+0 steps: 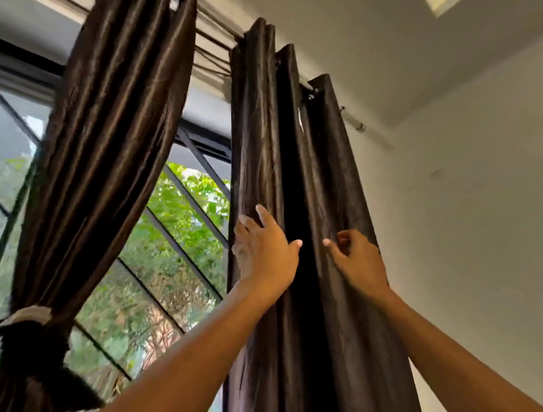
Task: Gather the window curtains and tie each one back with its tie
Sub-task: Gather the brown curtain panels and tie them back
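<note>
Step in hand, by my reading: gathering the second panel; the first looked finished. The window [175, 256], barred with dark diagonal frames and showing green foliage outside, filled the left half of the view, and a curtain rod [218, 39] ran across its top toward a bracket on the right wall [489, 223]. The left curtain [106, 147], dark brown and glossy, hung from the rod and was already drawn in to a narrow waist near the lower left, cinched there by a pale tie [32, 314], with the fabric flaring out again below. The right curtain [327, 184], same brown sheen, hung loose at the rod's right end, beside the wall, in deep vertical folds from its eyelets; no tie for it was visible. Both arms reached up to it at mid-height. The left hand [266, 251] lay with fingers spread and mostly straight against the window-side folds, pressing rather than gripping. The right hand [353, 261] had fingers curled, pinching a fold on the wall side. The hands sat near each other with a dark fold between them. Next move, as a judgement: bring the folds together into one bundle, then find this panel's tie and loop it round lower down, roughly level with the first.
</note>
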A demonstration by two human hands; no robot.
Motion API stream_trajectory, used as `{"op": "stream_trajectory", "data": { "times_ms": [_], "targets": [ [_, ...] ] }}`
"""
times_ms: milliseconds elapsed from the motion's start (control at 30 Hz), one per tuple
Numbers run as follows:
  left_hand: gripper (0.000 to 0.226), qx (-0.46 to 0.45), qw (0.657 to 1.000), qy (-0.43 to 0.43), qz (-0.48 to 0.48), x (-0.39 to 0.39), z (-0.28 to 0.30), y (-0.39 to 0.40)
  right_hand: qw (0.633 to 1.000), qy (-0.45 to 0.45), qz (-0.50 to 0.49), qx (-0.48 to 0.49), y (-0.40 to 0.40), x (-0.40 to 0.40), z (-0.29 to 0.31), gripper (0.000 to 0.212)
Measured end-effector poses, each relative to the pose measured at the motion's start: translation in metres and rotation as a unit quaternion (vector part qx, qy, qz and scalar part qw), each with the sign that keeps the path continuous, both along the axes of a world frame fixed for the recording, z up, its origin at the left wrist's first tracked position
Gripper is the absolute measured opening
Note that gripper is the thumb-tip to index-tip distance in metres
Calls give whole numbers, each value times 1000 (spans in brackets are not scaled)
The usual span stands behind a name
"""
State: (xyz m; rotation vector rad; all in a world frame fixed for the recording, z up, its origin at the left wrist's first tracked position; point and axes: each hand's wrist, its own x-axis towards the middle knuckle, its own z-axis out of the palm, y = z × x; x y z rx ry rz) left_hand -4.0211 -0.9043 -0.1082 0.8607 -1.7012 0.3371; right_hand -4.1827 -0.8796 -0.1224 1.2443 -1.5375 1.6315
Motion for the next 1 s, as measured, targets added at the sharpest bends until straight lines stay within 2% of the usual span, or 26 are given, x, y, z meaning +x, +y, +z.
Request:
{"op": "stream_trajectory", "data": {
  "times_ms": [100, 200, 233, 300, 400, 500, 567, 600, 667, 700, 733, 800, 833, 900, 1000],
  "targets": [
    [76, 16, 999, 8, 39, -23, 18, -5, 994, -20, 75, 77, -26, -13, 17, 64],
    [67, 15, 995, -5, 94, -37, 26, -9, 987, -48, 128, 87, -48, -14, 32, 69],
    [66, 18, 994, -17, 106, -39, 28, -10, 988, -41, 122, 85, -53, -12, 37, 66],
    [66, 30, 992, -34, 115, -41, 33, -11, 990, -25, 125, 61, -58, -8, 45, 48],
    [69, 79, 994, -21, 72, -44, 47, -8, 988, 24, 152, 31, -59, 3, 54, 22],
    [82, 104, 994, 19, 2, -45, 71, -10, 977, 106, 177, 48, -55, 24, 64, 18],
    [84, 88, 996, 29, -3, -43, 85, -11, 964, 166, 186, 95, -49, 32, 73, 16],
    [79, 77, 997, 27, 11, -41, 90, -12, 952, 194, 197, 130, -45, 30, 79, 12],
    [55, 46, 998, 12, 49, -36, 95, -16, 922, 220, 254, 191, -38, 20, 87, 10],
    [41, 32, 998, 1, 63, -34, 96, -18, 915, 220, 272, 201, -38, 14, 91, 13],
    [31, 20, 997, -13, 73, -31, 96, -21, 927, 218, 250, 177, -41, 7, 95, 21],
    [24, -5, 995, -40, 89, -27, 92, -29, 980, 177, 53, 79, -56, -11, 106, 45],
    [24, -16, 994, -50, 99, -25, 89, -33, 991, 124, -12, 45, -62, -17, 109, 59],
    [26, -30, 991, -59, 119, -22, 89, -44, 999, 2, 22, 35, -77, -26, 120, 89],
    [34, -33, 987, -67, 144, -20, 93, -58, 986, -92, 124, 57, -101, -36, 140, 121]
  ]
}}
